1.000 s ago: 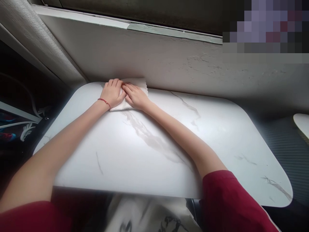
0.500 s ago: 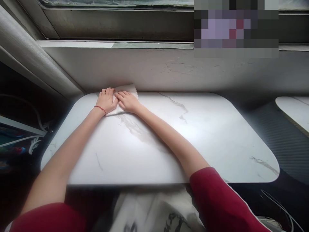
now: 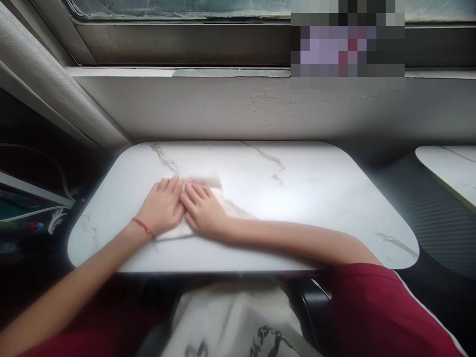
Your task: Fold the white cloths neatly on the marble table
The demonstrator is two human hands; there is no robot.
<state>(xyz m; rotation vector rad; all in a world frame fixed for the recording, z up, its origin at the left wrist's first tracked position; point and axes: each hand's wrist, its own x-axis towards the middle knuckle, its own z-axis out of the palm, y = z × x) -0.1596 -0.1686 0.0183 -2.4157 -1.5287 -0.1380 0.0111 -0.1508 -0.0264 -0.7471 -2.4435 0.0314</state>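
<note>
A thin white cloth [image 3: 181, 231] lies on the white marble-patterned tabletop [image 3: 308, 198], left of its middle. My left hand [image 3: 162, 207], with a red cord bracelet at the wrist, presses palm-down on the cloth's left part, fingers stretched forward. Beside it, my right hand [image 3: 204, 210] rests flat on the cloth too, fingers pointing forward and left. The two hands touch or nearly touch at the thumbs and index fingers. Much of the cloth is hidden beneath them, and its far edge is blurred.
Behind the table rises a grey wall [image 3: 208, 106] with a window frame [image 3: 186, 44] above. A second tabletop [image 3: 453, 161] stands at the right. White cables [image 3: 57, 218] hang at the left. Pale fabric with black print [image 3: 238, 317] shows below the front edge.
Both hands have slid the cloth from the table's back edge towards me and slightly right. My right elbow has swung outward to the right.
</note>
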